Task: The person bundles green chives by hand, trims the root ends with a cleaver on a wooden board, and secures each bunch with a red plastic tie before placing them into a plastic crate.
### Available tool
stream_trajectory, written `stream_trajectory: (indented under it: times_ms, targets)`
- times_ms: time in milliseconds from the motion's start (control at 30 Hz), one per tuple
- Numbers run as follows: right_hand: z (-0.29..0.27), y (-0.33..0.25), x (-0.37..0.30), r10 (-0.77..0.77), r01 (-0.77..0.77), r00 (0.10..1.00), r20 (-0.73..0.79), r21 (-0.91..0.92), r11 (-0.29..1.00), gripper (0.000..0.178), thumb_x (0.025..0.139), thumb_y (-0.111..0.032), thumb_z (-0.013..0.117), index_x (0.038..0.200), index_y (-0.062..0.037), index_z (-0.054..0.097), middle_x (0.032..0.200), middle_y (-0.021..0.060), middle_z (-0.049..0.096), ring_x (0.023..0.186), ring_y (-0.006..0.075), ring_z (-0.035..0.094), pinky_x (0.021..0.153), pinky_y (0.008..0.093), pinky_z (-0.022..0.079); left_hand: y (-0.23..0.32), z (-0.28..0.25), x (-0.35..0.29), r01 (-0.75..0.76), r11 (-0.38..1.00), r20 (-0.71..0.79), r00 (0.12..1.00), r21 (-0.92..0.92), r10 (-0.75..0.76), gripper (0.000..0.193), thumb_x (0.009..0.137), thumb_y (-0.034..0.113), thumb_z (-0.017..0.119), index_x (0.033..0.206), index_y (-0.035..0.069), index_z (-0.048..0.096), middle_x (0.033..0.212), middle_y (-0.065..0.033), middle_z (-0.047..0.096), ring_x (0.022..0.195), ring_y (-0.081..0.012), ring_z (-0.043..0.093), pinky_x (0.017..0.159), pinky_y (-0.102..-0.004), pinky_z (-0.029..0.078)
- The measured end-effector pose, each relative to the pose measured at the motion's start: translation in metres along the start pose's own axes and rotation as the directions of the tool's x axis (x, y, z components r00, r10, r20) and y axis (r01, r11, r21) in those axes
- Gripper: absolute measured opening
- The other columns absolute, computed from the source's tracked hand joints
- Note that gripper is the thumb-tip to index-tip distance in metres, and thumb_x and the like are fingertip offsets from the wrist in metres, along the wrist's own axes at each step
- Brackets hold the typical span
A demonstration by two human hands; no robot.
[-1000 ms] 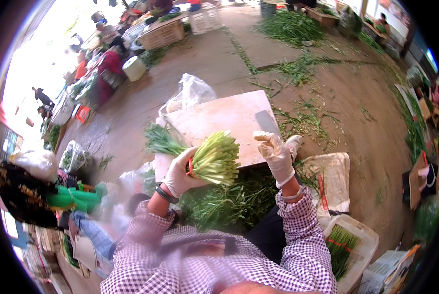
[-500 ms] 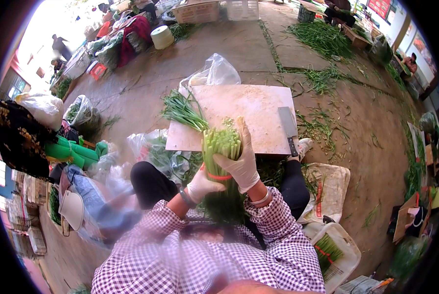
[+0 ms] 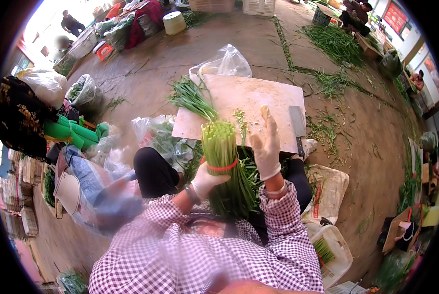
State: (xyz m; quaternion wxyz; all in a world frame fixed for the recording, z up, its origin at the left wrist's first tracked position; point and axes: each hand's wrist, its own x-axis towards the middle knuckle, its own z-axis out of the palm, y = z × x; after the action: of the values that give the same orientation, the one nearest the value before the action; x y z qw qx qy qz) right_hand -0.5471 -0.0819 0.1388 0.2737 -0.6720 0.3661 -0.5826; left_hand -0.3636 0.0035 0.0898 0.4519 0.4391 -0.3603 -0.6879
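A thick bundle of green chives (image 3: 221,139), bound by a red band (image 3: 223,166), stands with its pale cut ends up and its dark leaves toward my lap. My gloved left hand (image 3: 206,179) is closed round its left side at the band. To the right of the bundle, my gloved right hand (image 3: 267,147) is raised, fingers stretched up, holding nothing. Beyond both lies a cutting board (image 3: 273,93) with small trimmings (image 3: 240,119) on it. Loose chives (image 3: 192,99) rest on its left side, a cleaver (image 3: 296,125) along its right edge.
At my lower right is a white basket (image 3: 339,257) with banded chives, near a pale sack (image 3: 330,191). Plastic bags (image 3: 155,130) lie to the left. A clear bag (image 3: 227,62) sits behind the board. Heaps of greens (image 3: 335,43) and other people are farther off.
My right hand has let go of the bundle and moved off to the right. The left hand still grips it. More trimmings now show on the board.
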Motion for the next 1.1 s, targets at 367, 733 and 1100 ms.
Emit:
stream_trajectory:
  times_ms: [367,733,1100]
  targets:
    - [-0.061,-0.003,0.028,-0.077,0.098,0.992,0.100,-0.231,0.968,0.025,0.085,-0.007,0.063,0.109,-0.0059,0.070,0.105,0.0131,0.072,0.096,0.0269,0.069,0.083,0.0361,0.054,-0.024,-0.010,0.007,-0.202,0.947,0.034,0.979,0.251,0.200,0.069,0.067,-0.003,0.083,0.129,0.003,0.053,0.124,-0.0034,0.063,0.112,-0.0131,0.060,0.100,-0.0318,0.047]
    - [-0.073,0.010,0.004,0.219,-0.159,0.961,0.166,-0.317,0.935,0.020,0.092,-0.019,0.066,0.088,-0.0005,0.072,0.081,0.0115,0.071,0.075,0.0212,0.067,0.073,0.0312,0.051,-0.024,-0.011,-0.005,-0.205,0.937,0.161,0.973,0.282,0.164,0.072,0.066,-0.001,0.084,0.130,0.002,0.053,0.124,-0.0042,0.063,0.112,-0.0130,0.059,0.100,-0.0316,0.047]
    - [-0.069,-0.041,-0.022,0.385,-0.455,0.879,0.281,0.253,0.854,0.017,0.090,-0.012,0.070,0.100,0.0015,0.070,0.089,0.0034,0.070,0.088,0.0099,0.063,0.076,0.0238,0.051,-0.006,0.000,-0.015,-0.188,0.955,0.239,0.962,0.230,0.132,0.066,0.068,0.000,0.085,0.127,0.002,0.055,0.120,-0.0047,0.065,0.107,-0.0146,0.062,0.096,-0.0316,0.050]
